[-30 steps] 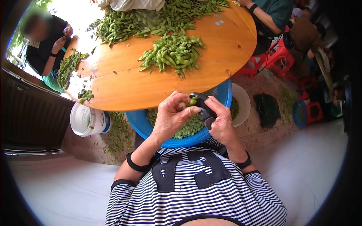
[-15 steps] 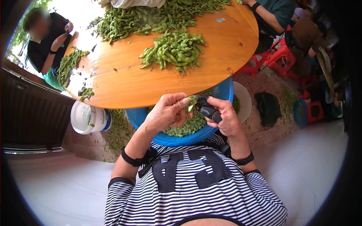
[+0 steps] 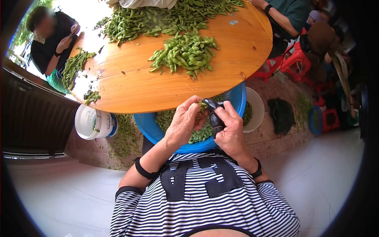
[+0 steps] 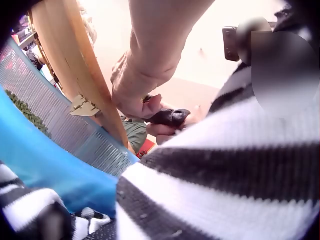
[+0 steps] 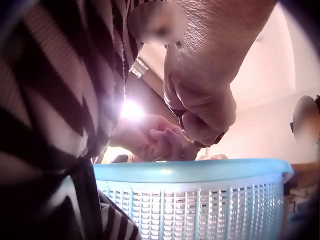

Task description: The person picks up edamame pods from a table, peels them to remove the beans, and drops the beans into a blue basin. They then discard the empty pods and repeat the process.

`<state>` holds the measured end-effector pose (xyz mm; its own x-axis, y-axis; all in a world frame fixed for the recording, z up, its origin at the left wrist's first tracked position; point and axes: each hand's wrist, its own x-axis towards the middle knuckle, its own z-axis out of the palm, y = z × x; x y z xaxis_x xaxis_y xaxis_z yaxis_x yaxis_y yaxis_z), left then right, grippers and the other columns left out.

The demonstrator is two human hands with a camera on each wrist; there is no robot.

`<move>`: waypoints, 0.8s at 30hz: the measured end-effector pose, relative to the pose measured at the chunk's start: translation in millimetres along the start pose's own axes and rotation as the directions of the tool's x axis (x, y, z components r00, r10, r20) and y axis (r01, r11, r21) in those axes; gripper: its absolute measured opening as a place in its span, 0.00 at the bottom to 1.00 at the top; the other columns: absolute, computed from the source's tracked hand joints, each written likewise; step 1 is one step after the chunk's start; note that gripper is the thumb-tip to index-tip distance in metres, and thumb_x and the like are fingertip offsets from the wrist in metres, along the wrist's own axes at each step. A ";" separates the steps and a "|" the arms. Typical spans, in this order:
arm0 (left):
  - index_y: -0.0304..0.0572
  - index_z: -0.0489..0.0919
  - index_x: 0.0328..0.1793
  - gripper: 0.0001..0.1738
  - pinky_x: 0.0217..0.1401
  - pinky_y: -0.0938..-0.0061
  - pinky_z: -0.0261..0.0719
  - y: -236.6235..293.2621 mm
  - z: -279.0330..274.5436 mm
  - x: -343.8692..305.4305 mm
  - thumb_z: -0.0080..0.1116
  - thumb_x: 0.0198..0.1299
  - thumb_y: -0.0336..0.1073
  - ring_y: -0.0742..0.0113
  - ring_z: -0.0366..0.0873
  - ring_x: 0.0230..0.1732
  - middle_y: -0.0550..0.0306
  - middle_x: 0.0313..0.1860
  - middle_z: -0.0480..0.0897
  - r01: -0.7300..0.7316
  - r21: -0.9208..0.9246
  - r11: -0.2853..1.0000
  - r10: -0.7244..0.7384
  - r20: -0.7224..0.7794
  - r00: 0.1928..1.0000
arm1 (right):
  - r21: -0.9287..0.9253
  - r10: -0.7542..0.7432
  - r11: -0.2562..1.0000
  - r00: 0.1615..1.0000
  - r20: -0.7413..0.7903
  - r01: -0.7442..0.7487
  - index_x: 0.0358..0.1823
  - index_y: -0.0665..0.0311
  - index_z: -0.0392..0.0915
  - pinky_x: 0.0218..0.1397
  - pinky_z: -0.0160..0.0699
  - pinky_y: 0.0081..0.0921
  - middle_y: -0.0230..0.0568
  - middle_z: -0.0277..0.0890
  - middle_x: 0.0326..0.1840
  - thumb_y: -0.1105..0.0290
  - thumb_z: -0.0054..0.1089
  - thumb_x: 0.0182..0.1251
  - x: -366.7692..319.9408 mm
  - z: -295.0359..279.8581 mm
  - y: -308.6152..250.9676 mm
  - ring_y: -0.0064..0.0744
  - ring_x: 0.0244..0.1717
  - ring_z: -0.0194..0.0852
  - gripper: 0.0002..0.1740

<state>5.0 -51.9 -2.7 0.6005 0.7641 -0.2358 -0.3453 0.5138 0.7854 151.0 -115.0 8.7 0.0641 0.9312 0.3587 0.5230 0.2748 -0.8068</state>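
The hands have drawn closer together over the blue basket (image 3: 152, 127). The left hand (image 3: 183, 124) pinches a green pod (image 3: 202, 105) in its grip, the tip touching a dark tool (image 3: 215, 114), perhaps scissors, clamped in the right hand (image 3: 231, 128). Beyond, pods (image 3: 183, 53) heap the round wooden bench (image 3: 158, 89).

Right hand (image 5: 202, 112) in a fist round a dark tool (image 5: 173, 108), against left hand (image 5: 150, 136), just above blue mesh basket (image 5: 200, 172). Striped shirt (image 5: 45, 100) at left.

Basket (image 3: 149, 125) below the table (image 3: 158, 93), bucket (image 3: 84, 123) left of the basket, pod heaps (image 3: 184, 53) on the table.
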 end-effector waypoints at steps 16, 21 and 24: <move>0.37 0.75 0.52 0.13 0.36 0.79 0.73 -19.9 -2.6 7.0 0.43 0.63 0.25 0.74 0.73 0.37 0.58 0.41 0.79 -0.032 -0.286 0.958 0.044 0.036 0.998 | -0.019 -0.043 0.999 0.997 -0.071 0.042 0.46 0.74 0.74 0.37 0.70 0.24 0.46 0.64 0.36 0.88 0.42 0.38 3.3 -5.4 8.2 0.43 0.34 0.68 0.27; 0.40 0.76 0.50 0.08 0.32 0.81 0.69 -16.2 -3.7 7.3 0.49 0.66 0.27 0.77 0.72 0.34 0.61 0.38 0.78 0.000 -0.293 0.956 0.027 0.088 0.996 | 0.021 -0.017 1.000 0.996 -0.090 0.019 0.44 0.75 0.74 0.37 0.68 0.22 0.45 0.63 0.35 0.88 0.43 0.38 2.1 -6.8 10.3 0.40 0.33 0.67 0.25; 0.41 0.77 0.48 0.06 0.29 0.82 0.67 -14.6 -4.9 6.5 0.53 0.67 0.28 0.78 0.71 0.32 0.62 0.36 0.78 0.004 -0.267 0.964 0.022 0.095 0.995 | 0.039 -0.034 0.999 0.996 -0.082 0.038 0.45 0.75 0.75 0.36 0.68 0.22 0.44 0.63 0.35 0.88 0.44 0.38 3.4 -9.2 2.4 0.39 0.33 0.67 0.26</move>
<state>10.4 -52.5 -18.5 0.6587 0.7345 -0.1628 -0.5226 0.6024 0.6033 160.3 -113.4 12.3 0.1158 0.8984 0.4237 0.4919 0.3187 -0.8102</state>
